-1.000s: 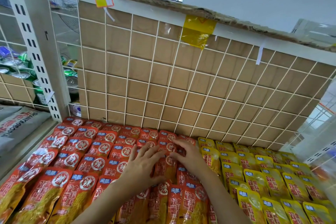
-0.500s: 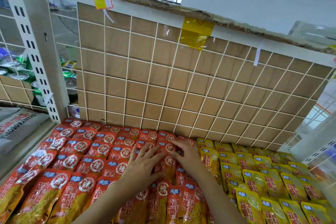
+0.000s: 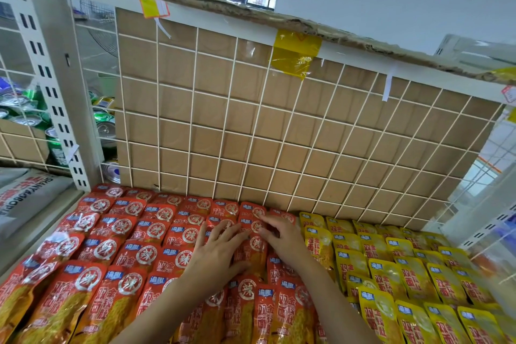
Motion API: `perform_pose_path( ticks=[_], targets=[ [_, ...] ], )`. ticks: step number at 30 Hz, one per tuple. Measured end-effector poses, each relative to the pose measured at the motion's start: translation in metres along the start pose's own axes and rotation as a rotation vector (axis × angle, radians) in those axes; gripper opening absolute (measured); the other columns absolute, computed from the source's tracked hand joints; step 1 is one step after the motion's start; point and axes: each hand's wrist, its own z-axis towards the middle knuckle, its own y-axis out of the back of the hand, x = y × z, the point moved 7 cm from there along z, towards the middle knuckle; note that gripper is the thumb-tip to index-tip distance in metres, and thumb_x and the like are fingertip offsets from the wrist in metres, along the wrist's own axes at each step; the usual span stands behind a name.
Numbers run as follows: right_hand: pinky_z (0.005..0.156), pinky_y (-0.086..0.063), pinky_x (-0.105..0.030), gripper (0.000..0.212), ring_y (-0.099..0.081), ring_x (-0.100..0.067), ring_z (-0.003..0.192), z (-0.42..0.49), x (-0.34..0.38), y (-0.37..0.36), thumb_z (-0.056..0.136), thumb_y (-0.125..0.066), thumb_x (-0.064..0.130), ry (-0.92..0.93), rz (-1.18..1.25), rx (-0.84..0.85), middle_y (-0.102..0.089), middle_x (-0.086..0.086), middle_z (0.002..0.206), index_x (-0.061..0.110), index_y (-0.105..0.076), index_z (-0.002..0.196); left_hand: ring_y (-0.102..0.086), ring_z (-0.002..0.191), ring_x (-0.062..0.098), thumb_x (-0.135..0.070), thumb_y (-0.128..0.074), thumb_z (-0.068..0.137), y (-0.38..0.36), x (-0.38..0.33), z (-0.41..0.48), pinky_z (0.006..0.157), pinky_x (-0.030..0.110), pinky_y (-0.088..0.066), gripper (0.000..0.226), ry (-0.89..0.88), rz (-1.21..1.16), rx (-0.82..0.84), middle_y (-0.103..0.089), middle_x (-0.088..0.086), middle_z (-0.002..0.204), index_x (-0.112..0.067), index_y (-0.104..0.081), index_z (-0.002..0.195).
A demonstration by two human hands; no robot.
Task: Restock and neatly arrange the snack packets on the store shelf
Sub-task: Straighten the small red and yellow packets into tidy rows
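Overlapping rows of red snack packets (image 3: 145, 232) fill the left and middle of the shelf. Yellow snack packets (image 3: 391, 274) fill the right part. My left hand (image 3: 215, 251) lies flat with spread fingers on the red packets near the middle. My right hand (image 3: 282, 234) rests beside it on the rightmost red column, fingers straight and pointing left, at the border with the yellow packets. Between the two hands shows one red packet (image 3: 255, 248). Neither hand grips anything.
A white wire grid backed with brown cardboard (image 3: 279, 134) stands upright right behind the packets. A white slotted upright (image 3: 53, 86) stands at the left, with green drink cans (image 3: 104, 126) behind it. A grey sack (image 3: 25, 198) lies at far left.
Both hands stay on the red packets in nearly the same spot. The view has shifted slightly; the hands have edged a little toward the back of the shelf.
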Motion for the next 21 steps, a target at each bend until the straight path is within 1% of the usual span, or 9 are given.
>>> perform_pose_path(
  ticks=[3,5,8,10,12,13,16,19,21],
  targets=[
    [0.115,-0.023,-0.035,0.044,-0.036,-0.009,0.131,-0.004,-0.001,0.004,0.093,-0.05,0.041,-0.026,0.077,0.002,-0.046,0.007,0.14,0.03,-0.046,0.135,-0.015,0.143,0.016,-0.073,-0.007,0.067,0.004,-0.005,0.001,0.11,0.046,0.009,0.086,-0.042,-0.066,-0.034,-0.026,-0.015,0.15,-0.039,-0.026,0.143],
    [0.111,-0.03,-0.036,0.042,-0.038,-0.011,0.13,-0.009,-0.001,0.013,0.092,-0.052,0.039,-0.052,0.113,-0.04,-0.046,0.005,0.139,0.03,-0.048,0.133,-0.001,0.144,0.011,-0.072,0.0,0.064,0.006,-0.005,-0.001,0.11,0.038,0.017,0.089,-0.055,-0.106,-0.075,-0.014,-0.017,0.152,-0.04,-0.02,0.145],
    [0.1,-0.038,-0.025,0.036,-0.046,-0.008,0.12,-0.024,0.002,0.028,0.092,-0.052,0.038,-0.054,0.032,-0.061,-0.052,0.009,0.131,0.029,-0.054,0.127,-0.016,0.141,0.011,-0.065,-0.023,0.082,0.023,-0.008,-0.01,0.114,0.032,0.0,0.065,-0.09,-0.25,-0.12,-0.028,-0.016,0.147,-0.037,-0.036,0.139],
    [0.086,-0.038,-0.014,0.031,-0.049,-0.002,0.107,-0.039,0.006,0.032,0.092,-0.052,0.039,-0.036,-0.05,-0.013,-0.056,0.012,0.122,0.029,-0.057,0.122,-0.029,0.133,0.007,-0.049,-0.044,0.092,0.026,-0.011,-0.016,0.115,0.031,-0.014,0.044,-0.128,-0.26,-0.1,-0.039,-0.017,0.139,-0.035,-0.043,0.134],
    [0.078,-0.035,-0.007,0.029,-0.049,0.002,0.097,-0.058,0.01,0.033,0.091,-0.053,0.039,-0.025,-0.106,0.041,-0.059,0.013,0.116,0.028,-0.06,0.118,-0.04,0.121,0.004,-0.047,-0.047,0.091,0.028,-0.014,-0.024,0.108,0.029,-0.029,0.039,-0.149,-0.267,-0.084,-0.046,-0.017,0.127,-0.033,-0.05,0.128],
    [0.08,-0.037,-0.008,0.03,-0.05,0.002,0.096,-0.066,0.011,0.033,0.091,-0.053,0.041,-0.023,-0.128,0.055,-0.06,0.013,0.115,0.028,-0.06,0.117,-0.042,0.116,0.003,-0.053,-0.044,0.087,0.029,-0.016,-0.029,0.105,0.028,-0.033,0.043,-0.156,-0.27,-0.056,-0.048,-0.016,0.122,-0.033,-0.052,0.125],
    [0.095,-0.038,-0.016,0.034,-0.048,0.002,0.106,-0.089,0.015,0.031,0.09,-0.053,0.046,-0.038,-0.195,0.063,-0.056,0.015,0.119,0.03,-0.058,0.119,-0.037,0.114,0.001,-0.066,-0.032,0.073,0.02,-0.02,-0.038,0.105,0.025,-0.03,0.064,-0.162,-0.207,0.033,-0.046,-0.019,0.121,-0.035,-0.05,0.126],
    [0.105,-0.029,-0.02,0.041,-0.039,0.001,0.12,-0.104,0.022,0.026,0.09,-0.05,0.049,-0.032,-0.228,0.077,-0.048,0.017,0.128,0.031,-0.051,0.126,-0.028,0.121,0.002,-0.071,-0.032,0.068,0.011,-0.021,-0.041,0.111,0.028,-0.018,0.074,-0.16,-0.132,0.064,-0.039,-0.02,0.127,-0.039,-0.041,0.134],
    [0.107,-0.022,-0.021,0.046,-0.034,-0.001,0.126,-0.109,0.026,0.021,0.09,-0.048,0.052,-0.015,-0.275,0.089,-0.043,0.017,0.133,0.031,-0.047,0.131,-0.024,0.127,0.006,-0.077,-0.024,0.059,0.008,-0.023,-0.042,0.112,0.031,-0.012,0.089,-0.174,-0.083,0.082,-0.036,-0.018,0.132,-0.038,-0.036,0.139]
  ],
)
